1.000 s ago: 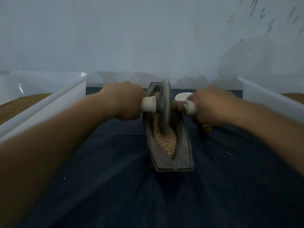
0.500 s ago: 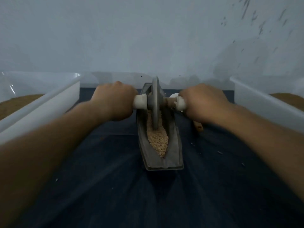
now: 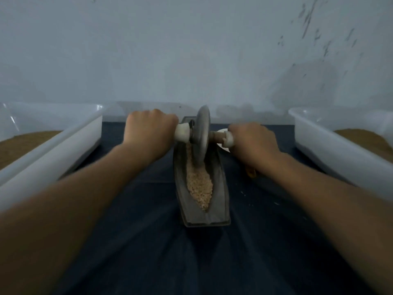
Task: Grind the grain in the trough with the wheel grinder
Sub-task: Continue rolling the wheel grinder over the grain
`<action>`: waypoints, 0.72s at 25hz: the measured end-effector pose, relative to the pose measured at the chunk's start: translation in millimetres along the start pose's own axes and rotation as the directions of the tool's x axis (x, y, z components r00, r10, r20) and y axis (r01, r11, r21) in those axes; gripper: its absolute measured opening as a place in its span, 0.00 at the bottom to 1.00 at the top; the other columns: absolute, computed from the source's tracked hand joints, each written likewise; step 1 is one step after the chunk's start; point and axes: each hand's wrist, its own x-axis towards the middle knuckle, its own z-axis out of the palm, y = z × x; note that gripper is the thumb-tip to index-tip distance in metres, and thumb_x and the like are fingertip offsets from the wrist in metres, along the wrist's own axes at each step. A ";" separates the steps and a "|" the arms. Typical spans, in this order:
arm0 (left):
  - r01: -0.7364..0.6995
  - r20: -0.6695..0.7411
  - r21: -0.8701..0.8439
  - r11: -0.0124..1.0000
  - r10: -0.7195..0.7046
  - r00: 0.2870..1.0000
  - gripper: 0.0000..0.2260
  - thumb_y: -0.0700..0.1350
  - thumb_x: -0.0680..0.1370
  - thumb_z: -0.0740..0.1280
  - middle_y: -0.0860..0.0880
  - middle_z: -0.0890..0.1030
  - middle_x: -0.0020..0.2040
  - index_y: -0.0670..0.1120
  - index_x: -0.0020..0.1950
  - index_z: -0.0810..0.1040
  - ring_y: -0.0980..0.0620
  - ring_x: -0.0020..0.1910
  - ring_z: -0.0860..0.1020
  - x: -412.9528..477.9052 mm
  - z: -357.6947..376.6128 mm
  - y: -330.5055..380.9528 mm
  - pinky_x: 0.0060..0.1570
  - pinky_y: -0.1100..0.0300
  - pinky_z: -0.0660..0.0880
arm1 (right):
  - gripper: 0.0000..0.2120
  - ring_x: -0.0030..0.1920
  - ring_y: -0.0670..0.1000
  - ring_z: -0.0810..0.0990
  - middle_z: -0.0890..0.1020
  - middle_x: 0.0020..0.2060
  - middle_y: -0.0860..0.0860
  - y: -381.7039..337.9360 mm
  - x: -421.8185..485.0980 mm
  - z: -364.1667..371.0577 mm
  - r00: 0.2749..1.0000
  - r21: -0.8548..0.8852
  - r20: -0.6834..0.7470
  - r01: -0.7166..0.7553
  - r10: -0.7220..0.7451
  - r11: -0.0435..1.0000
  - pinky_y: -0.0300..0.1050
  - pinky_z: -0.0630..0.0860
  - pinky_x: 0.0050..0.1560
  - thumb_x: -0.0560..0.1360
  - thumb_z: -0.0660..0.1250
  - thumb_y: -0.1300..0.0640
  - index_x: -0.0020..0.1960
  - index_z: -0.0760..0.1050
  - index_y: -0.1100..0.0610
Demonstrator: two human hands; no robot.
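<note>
The left hand (image 3: 148,133) is gripping one handle of the wheel grinder (image 3: 201,133), and the right hand (image 3: 253,143) is gripping the other. Both hands are making tight fists. The fingers are curling under, so only the backs of the hands are showing. Each handle is mostly hiding inside a fist. Just a white end (image 3: 181,133) is poking out beside the wheel on the left, and another (image 3: 228,139) on the right.

The wheel is standing up in the far half of the trough (image 3: 219,201). Its bottom edge is sitting down in the grain (image 3: 200,188), so that edge is hard to see. The far end of the trough is hiding behind the wheel and the handles. The grain is lying along the middle groove, reaching toward the near tip.

A white round thing (image 3: 222,130) is peeking out behind the right hand; I cannot tell what it is. A small orange thing (image 3: 252,172) is peeking out under the right wrist, mostly covered.

The trough is lying on a dark blue cloth (image 3: 138,241). A white tub (image 3: 63,143) is sitting to the left and another white tub (image 3: 331,150) to the right, both cut off by the picture's edges. Brown stuff (image 3: 23,143) is lying in each. A few pale crumbs (image 3: 276,203) are lying on the cloth by the right arm. A pale wall (image 3: 170,50) is standing behind. The arms are looking blurry near the bottom.
</note>
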 end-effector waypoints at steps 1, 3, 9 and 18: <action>-0.031 0.125 -0.095 0.995 0.043 0.991 0.04 0.51 0.74 0.69 0.48 0.80 0.43 0.54 0.47 0.77 0.45 0.42 0.80 -3.9 -1.3 -9.6 0.37 0.55 0.70 | 0.08 0.36 0.54 0.79 0.78 0.35 0.46 4.9 -8.7 -7.9 0.996 -0.047 0.001 0.087 -0.087 0.995 0.44 0.69 0.32 0.72 0.69 0.50 0.40 0.69 0.42; -0.043 0.446 -0.317 0.947 0.189 0.875 0.06 0.52 0.69 0.72 0.52 0.81 0.37 0.53 0.39 0.77 0.53 0.35 0.80 -14.4 -7.2 -29.3 0.33 0.59 0.74 | 0.20 0.22 0.44 0.66 0.67 0.23 0.42 11.2 -26.9 -20.4 0.956 -0.254 -0.145 0.213 -0.255 0.943 0.35 0.57 0.23 0.57 0.71 0.52 0.40 0.66 0.35; 0.066 0.263 -0.215 0.974 -0.007 0.965 0.06 0.51 0.72 0.70 0.52 0.79 0.35 0.53 0.39 0.75 0.49 0.33 0.79 -15.7 4.3 -18.2 0.31 0.60 0.67 | 0.06 0.31 0.51 0.72 0.75 0.33 0.46 -9.7 -2.6 -14.8 0.992 -0.212 -0.118 0.021 -0.047 0.977 0.39 0.62 0.29 0.69 0.72 0.53 0.42 0.76 0.47; 0.045 0.499 -0.369 0.928 0.157 0.852 0.09 0.56 0.64 0.72 0.58 0.77 0.32 0.57 0.35 0.73 0.60 0.31 0.76 -37.5 -7.1 -37.0 0.30 0.62 0.68 | 0.21 0.23 0.43 0.70 0.71 0.23 0.43 7.5 -34.5 -45.5 0.969 -0.142 0.043 0.247 -0.243 0.959 0.35 0.60 0.23 0.57 0.66 0.53 0.40 0.68 0.28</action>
